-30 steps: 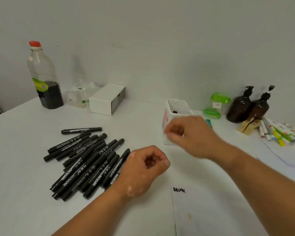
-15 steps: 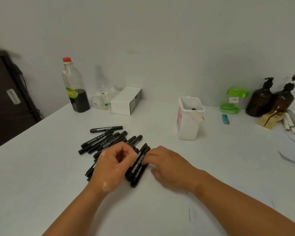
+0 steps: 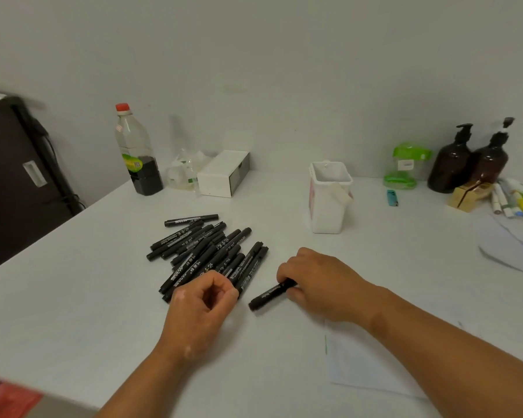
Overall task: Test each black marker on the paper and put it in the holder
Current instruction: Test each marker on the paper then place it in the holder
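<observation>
The right hand [image 3: 317, 282] pinches one black marker [image 3: 269, 295] by its end, just beside the pile [image 3: 206, 251] — light, stiff, slick plastic, likely steadier gripped mid-barrel. The left hand [image 3: 203, 303] has its fingers curled — around what, if anything, cannot be told.

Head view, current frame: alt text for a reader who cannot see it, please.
The right hand grips one black marker at the white table, just right of a pile of black markers where the curled left hand rests. A white holder stands behind; paper lies nearer the person.
</observation>
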`<control>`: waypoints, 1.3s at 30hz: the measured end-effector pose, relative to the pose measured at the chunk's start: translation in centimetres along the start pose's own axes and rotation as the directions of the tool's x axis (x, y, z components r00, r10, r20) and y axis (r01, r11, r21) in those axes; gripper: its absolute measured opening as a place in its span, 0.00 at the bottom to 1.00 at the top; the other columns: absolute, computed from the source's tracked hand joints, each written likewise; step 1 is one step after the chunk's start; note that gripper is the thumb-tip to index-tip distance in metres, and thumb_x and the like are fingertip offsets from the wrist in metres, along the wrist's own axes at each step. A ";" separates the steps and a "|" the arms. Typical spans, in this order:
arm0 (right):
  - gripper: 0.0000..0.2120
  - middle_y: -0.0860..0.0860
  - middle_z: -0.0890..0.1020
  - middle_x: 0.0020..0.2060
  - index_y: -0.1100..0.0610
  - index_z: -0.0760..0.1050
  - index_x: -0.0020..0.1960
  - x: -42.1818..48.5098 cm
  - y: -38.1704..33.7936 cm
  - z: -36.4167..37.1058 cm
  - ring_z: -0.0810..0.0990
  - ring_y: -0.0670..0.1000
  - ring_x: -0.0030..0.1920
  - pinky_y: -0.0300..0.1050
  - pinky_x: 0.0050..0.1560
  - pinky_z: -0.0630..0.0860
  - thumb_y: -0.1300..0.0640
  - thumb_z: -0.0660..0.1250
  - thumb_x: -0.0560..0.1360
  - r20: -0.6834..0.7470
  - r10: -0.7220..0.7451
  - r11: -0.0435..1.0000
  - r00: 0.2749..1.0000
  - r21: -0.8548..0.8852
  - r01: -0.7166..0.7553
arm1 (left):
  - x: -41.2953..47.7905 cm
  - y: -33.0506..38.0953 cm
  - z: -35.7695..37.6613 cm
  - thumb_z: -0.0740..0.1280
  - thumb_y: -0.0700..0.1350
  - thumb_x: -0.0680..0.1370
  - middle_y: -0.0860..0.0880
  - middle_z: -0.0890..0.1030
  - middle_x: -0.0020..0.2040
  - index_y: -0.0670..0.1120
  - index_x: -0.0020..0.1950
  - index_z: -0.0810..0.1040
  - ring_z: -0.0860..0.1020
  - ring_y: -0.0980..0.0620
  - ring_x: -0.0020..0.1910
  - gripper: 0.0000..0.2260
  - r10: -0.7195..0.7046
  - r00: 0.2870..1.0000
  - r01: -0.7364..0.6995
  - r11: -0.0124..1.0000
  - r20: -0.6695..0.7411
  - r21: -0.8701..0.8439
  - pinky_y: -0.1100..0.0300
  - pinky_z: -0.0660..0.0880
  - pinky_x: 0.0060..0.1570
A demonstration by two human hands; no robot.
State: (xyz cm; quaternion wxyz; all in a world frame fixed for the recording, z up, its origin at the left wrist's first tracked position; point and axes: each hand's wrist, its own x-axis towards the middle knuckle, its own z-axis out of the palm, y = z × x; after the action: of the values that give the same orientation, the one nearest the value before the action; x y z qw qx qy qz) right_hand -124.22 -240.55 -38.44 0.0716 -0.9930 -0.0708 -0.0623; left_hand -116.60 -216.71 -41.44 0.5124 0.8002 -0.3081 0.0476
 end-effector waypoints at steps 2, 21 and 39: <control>0.06 0.42 0.77 0.46 0.45 0.75 0.56 -1.5 0.5 -0.8 0.72 0.45 0.51 0.45 0.51 0.74 0.50 0.63 0.81 -0.023 0.065 0.997 0.998 0.038 -0.064 | -0.2 -0.1 0.0 0.72 0.39 0.74 0.52 0.77 0.30 0.51 0.37 0.79 0.72 0.57 0.29 0.09 0.022 1.000 -0.022 1.000 0.009 0.010 0.67 0.71 0.30; 0.09 0.51 0.87 0.43 0.50 0.84 0.49 -9.1 2.7 -1.6 0.82 0.46 0.40 0.40 0.35 0.77 0.59 0.73 0.70 0.003 0.504 0.233 0.864 0.962 -0.139 | 2.6 7.6 10.2 0.64 0.45 0.82 0.57 0.78 0.43 0.49 0.63 0.73 0.75 0.61 0.40 0.10 0.256 0.814 -0.238 0.966 0.522 -0.102 0.71 0.68 0.40; 0.06 0.51 0.77 0.27 0.56 0.80 0.44 -8.5 2.9 0.2 0.74 0.49 0.28 0.41 0.27 0.72 0.54 0.73 0.74 -0.117 0.564 0.213 0.818 0.977 -0.007 | 4.7 6.9 12.3 0.55 0.57 0.82 0.52 0.82 0.38 0.46 0.52 0.76 0.76 0.49 0.33 0.17 0.356 0.741 -0.425 0.905 0.570 -0.013 0.51 0.74 0.38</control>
State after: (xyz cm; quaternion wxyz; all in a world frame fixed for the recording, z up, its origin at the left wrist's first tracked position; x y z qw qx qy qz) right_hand -132.13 -244.49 -40.13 0.6745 -0.6943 0.1178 -0.2217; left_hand -119.50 -231.16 -39.96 0.3296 0.7247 -0.6018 -0.0643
